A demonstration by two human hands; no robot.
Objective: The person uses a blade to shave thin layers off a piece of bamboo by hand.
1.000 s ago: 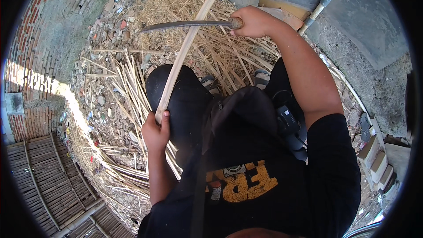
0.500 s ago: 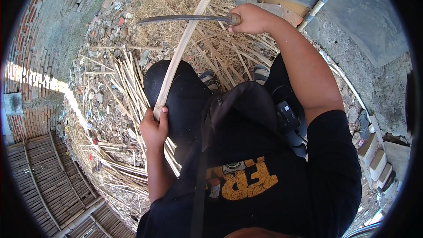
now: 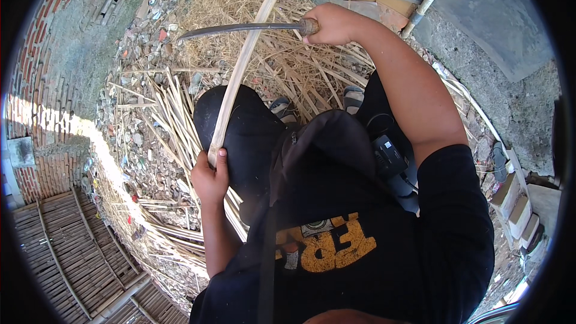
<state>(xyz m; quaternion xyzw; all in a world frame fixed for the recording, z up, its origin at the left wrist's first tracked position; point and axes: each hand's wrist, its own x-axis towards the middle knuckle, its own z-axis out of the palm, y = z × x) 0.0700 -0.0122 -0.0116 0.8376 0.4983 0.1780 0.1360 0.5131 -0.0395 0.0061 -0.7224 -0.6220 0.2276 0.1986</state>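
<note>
My left hand (image 3: 210,175) grips the lower end of a long, pale bamboo strip (image 3: 239,78), thumb laid along its face. The strip slants up and away past my left knee and leaves the view at the top. In my right hand (image 3: 331,24) is the wooden handle of a machete (image 3: 240,27), its long, slightly curved dark blade pointing left. The blade crosses the strip in its upper part; I cannot tell whether its edge is cutting in or only resting there.
Split bamboo strips (image 3: 174,108) lie heaped beside my left leg. Curly shavings (image 3: 225,6) cover the rubble ground ahead. A brick wall (image 3: 54,84) stands left, a grey wall (image 3: 498,36) with a pipe (image 3: 429,1) right. A slatted bamboo panel (image 3: 72,246) lies lower left.
The machete and my right hand have shifted slightly left. The strip's upper part has swung a little left too, while my left hand stays almost in place.
</note>
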